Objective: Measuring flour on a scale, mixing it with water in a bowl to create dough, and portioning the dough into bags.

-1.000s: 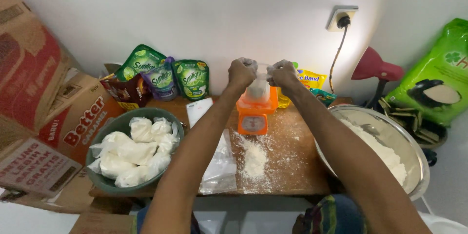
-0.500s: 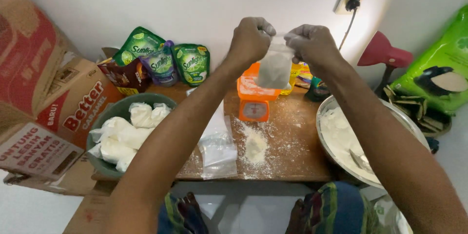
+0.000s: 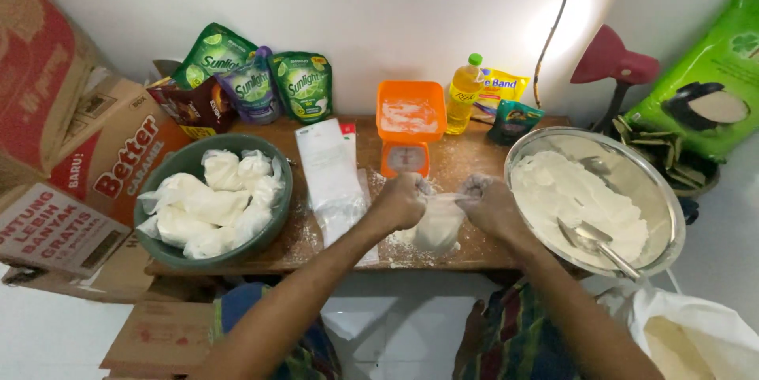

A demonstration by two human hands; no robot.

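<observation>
At table centre, a flour bag point(image 3: 439, 224), lowered from above the scale point(image 3: 409, 123) at twelve o'clock, is being gripped shut at its neck by left hand point(image 3: 402, 200) and right hand point(image 3: 489, 204), suggesting weighing is done.

Both hands, left hand point(image 3: 405, 200) and right hand point(image 3: 489, 206), pinch a flour-filled plastic bag point(image 3: 439, 226) over the floury counter point(image 3: 474, 160), before the orange scale point(image 3: 409, 127).

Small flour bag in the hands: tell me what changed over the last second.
Both hands, left hand and right hand, brought the small flour bag down from above the orange scale to the floury wooden table in front of it, both gripping its top throughout. The green bowl of filled bags and the metal bowl of flour stayed put.
</observation>
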